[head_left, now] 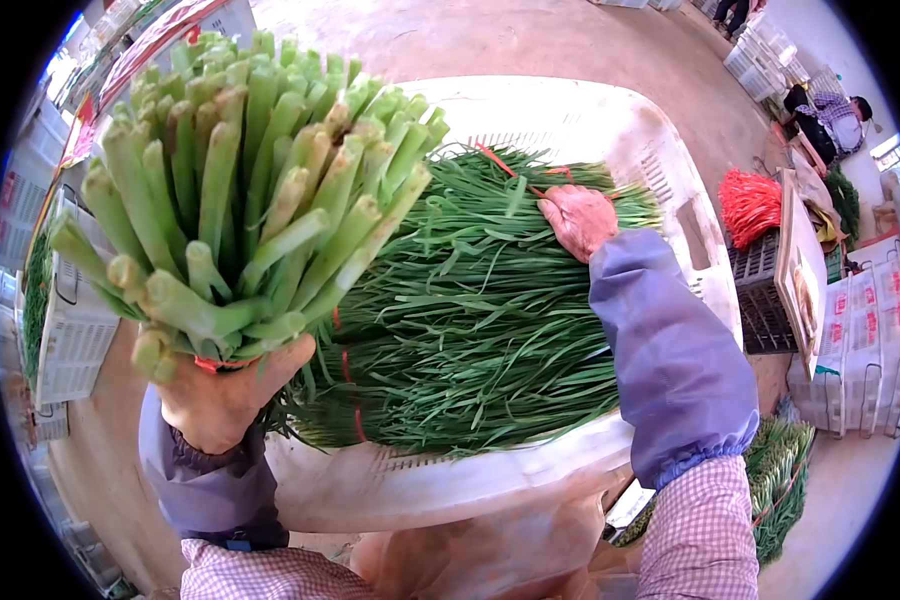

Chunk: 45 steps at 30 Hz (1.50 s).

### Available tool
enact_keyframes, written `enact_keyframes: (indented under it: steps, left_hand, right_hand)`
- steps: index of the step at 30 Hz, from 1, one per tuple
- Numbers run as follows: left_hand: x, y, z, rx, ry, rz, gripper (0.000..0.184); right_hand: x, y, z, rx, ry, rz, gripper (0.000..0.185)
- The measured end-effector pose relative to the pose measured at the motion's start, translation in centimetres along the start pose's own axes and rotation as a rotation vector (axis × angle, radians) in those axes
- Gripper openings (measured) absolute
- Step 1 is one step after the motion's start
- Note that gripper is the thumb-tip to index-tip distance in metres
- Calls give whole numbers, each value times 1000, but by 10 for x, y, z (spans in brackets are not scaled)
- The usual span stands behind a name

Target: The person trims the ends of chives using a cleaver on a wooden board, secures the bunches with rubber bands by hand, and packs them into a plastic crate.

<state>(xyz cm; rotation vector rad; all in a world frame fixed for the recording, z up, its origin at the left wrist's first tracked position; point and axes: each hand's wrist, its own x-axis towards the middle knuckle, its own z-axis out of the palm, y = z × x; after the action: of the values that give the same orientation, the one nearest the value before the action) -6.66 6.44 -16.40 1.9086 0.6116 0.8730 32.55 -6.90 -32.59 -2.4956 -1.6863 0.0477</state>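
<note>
In the head view, my left hand (232, 395) is wrapped round a bunch of thick green stalks (240, 200), just below a red tie. The cut ends point up toward me, and the lower part is hidden behind the hand. My right hand (578, 218) lies with curled fingers on a bunch of long, thin green leaves like garlic chives (470, 290), at a red tie near its far right end. Its fingertips are hidden. Several such bunches with red bands fill a white plastic crate (660, 150) in front of me.
At right, a bundle of red strips (750, 207) tops a dark crate (763, 290), beside white crates (855, 340). Tied greens (780, 480) lie on the floor at lower right. White crates (80, 300) line the left side. Another person (832, 122) crouches at far right.
</note>
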Motion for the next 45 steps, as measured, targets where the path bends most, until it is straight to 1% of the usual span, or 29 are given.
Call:
enact_keyframes:
  steps: [1,4,7,8,9,10,11,13,14,16,18,19,20,21,23,25,27,29,30,31,32,34,35,38,39,40,42,44,45]
  left_hand:
    - [-1,1,2,-44,29,-6,76]
    - [-4,-1,-4,66,66,-71,81]
    - [-1,4,-7,139,-6,-11,71]
    - [1,5,-9,146,-30,23,68]
    - [2,0,-1,15,115,85,62]
    - [3,2,-3,14,97,80,61]
    - [3,4,-6,13,79,75,60]
    - [3,9,-10,1,66,70,57]
    - [2,8,-13,12,78,33,61]
    - [1,7,-16,30,94,-33,70]
    - [2,6,-12,-71,137,-8,73]
    - [0,1,-7,-129,177,24,74]
    - [1,-5,-10,-110,168,98,74]
    - [2,-12,-13,-91,160,173,75]
    - [4,-4,-15,-98,147,116,76]
    - [4,-6,-14,-89,169,135,77]
    - [2,-14,-12,-92,217,184,77]
    - [1,-16,-14,-66,180,214,73]
    - [3,-12,-19,-31,106,204,69]
    - [3,-8,-23,4,31,191,66]
    - [3,-7,-25,53,25,194,67]
    - [3,-7,-23,122,27,198,66]
    - [3,-9,-21,142,42,207,66]
    - [3,-3,-13,109,93,126,64]
    - [5,-2,-12,122,71,113,64]
    - [7,-1,-12,134,50,100,64]
    - [9,-1,-8,130,43,77,67]
    - [11,3,-5,36,-21,21,71]
    - [11,2,-3,-12,-44,7,72]
  right_hand:
    - [2,0,4,-8,1,11,40]
    - [12,-1,11,-23,-8,55,39]
    - [10,0,18,-99,39,93,39]
    - [11,0,18,-131,108,95,39]
    - [9,-5,15,-160,176,99,39]
    - [7,-11,13,-189,245,105,39]
    - [4,-15,11,-174,415,67,31]
    - [6,-48,-17,103,605,-92,23]
    - [6,-68,-28,248,691,-167,20]
    - [9,-111,-37,645,480,-178,17]
    - [21,-143,-33,653,458,-273,13]
    - [29,-152,-26,620,416,-278,13]
    - [34,-160,-23,616,315,-217,14]
    - [44,-165,-6,701,339,-204,16]
    - [58,-169,20,502,453,-270,20]
    - [65,-177,20,393,351,-197,19]
    - [68,-185,20,333,323,-170,14]
    - [71,-191,18,234,258,-146,11]
    - [73,-192,21,185,223,-133,9]
    - [73,-192,26,210,309,-154,6]
    - [70,-189,30,250,337,-182,5]
    - [67,-183,35,476,331,-216,6]
    - [64,-178,37,574,280,-198,6]
    - [63,-169,28,903,-2,-63,5]
    - [65,-164,29,915,-40,-83,5]
    - [69,-160,30,1039,-145,-166,10]
    - [66,-160,26,855,-113,-350,14]
    - [41,-177,-5,614,74,-312,15]
    - [27,-179,-22,763,153,-322,12]
